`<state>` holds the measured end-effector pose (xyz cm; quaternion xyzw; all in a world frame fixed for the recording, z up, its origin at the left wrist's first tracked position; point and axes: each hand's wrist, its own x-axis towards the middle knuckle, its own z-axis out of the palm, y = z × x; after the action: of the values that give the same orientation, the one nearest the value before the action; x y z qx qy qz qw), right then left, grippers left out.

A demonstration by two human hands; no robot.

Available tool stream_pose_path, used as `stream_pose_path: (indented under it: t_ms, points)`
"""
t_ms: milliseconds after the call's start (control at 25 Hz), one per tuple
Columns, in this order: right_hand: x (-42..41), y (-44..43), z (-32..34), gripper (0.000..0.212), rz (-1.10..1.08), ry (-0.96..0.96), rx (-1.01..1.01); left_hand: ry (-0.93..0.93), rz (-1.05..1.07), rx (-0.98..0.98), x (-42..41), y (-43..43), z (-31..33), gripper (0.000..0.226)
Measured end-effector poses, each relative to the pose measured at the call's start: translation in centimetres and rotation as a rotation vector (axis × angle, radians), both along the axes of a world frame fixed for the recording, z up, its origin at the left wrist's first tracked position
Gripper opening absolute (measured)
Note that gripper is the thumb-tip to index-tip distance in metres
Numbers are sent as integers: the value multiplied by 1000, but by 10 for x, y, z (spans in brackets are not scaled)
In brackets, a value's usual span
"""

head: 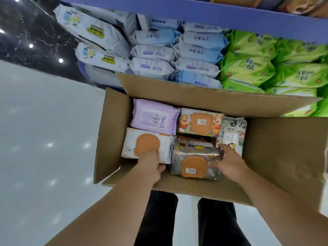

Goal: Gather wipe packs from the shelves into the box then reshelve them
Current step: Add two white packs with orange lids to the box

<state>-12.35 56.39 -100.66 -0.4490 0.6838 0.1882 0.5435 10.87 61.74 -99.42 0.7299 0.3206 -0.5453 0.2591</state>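
Fingers of the left hand are curled round the white pack with the orange lid. The right hand is clamped on the grey pack just beside it. Both are sat in the near side of the cardboard box, with a purple pack and a bear-print pack behind. Blue packs and green packs are stacked beyond, under a purple shelf.

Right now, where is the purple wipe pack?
Head view: the purple wipe pack lies in the far left corner of the cardboard box, beyond the white pack, left of the bear-print pack.
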Motion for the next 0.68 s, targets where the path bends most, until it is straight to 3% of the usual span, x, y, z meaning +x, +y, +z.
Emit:
stream_pose_path:
  t_ms: [80,120,240,360,480,560,680]
  points:
    - [0,6,11,48,-55,60,-26,93,-77,36,3,-11,16,45]
    - [1,8,13,47,-83,81,-45,129,-141,49,3,-15,29,48]
    - [10,9,28,78,-166,105,-132,183,-424,46,-3,-13,49,47]
    - [18,15,51,87,-243,48,-169,-25,-993,-30,-10,-6,70,30]
    - [13,21,84,80,-208,-4,-173,-198,-1541,-187,-10,-2,100,55]
    - [9,25,101,72,-205,-52,-166,-236,-1749,-194,-10,4,114,62]
    - [0,34,111,74,-185,-85,-124,-247,-1894,-200,-15,6,130,64]
